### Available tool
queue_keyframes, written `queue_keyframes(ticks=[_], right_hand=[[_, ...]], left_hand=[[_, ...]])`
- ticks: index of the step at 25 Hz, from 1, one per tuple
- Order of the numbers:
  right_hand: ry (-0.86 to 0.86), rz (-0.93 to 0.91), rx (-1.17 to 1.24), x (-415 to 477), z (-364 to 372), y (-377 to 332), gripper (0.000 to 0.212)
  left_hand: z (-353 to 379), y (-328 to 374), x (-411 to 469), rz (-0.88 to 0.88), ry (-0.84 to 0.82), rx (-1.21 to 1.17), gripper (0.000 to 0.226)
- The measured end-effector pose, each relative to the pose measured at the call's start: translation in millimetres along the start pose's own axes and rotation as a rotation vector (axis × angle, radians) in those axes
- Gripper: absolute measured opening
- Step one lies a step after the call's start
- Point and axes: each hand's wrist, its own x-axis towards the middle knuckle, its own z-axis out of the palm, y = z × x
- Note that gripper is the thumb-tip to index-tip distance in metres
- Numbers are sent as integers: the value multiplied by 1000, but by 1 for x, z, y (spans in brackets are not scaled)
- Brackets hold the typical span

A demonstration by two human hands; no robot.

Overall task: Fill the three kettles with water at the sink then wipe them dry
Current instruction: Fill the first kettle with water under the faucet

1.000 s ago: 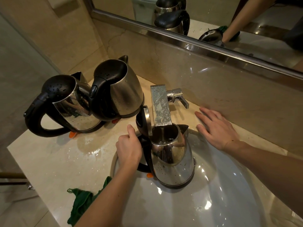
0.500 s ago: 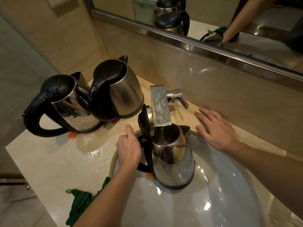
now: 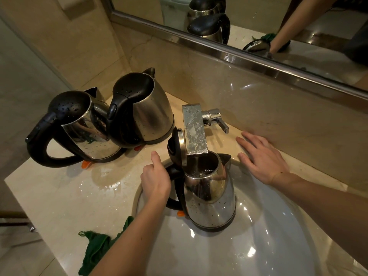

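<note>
The handle inside the left hand's [image 3: 156, 180] grip is showing black. Just right of that grip, the held kettle [image 3: 211, 200] is gleaming mirror silver, speckled with droplets. It is wearing a black raised lid and a black base band, with a small orange tab peeking out below the grip. Up and left of the grip, the middle kettle [image 3: 153, 116] and the far-left kettle [image 3: 89, 134] are showing the same silver bodies and drop-dotted black lids and handles, each with an orange tab at its foot. The tap [image 3: 194, 128] above the grip is shining chrome, beaded with water. The sink [image 3: 258, 246] right of the grip is glowing white. The counter [image 3: 59, 196] left of it is looking cream, faintly veined, and the cloth [image 3: 95, 250] below the grip is showing dark green.
</note>
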Motion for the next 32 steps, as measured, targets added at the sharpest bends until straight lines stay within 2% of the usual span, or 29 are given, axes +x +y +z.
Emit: queue_keyframes(ticks=[10, 32], right_hand=[[1, 1, 1, 0, -1, -1, 62], [-8, 5, 1, 0, 0, 0, 61]], left_hand=[[4, -4, 2, -44, 15, -28, 60], [0, 4, -5, -3, -2, -7, 59]])
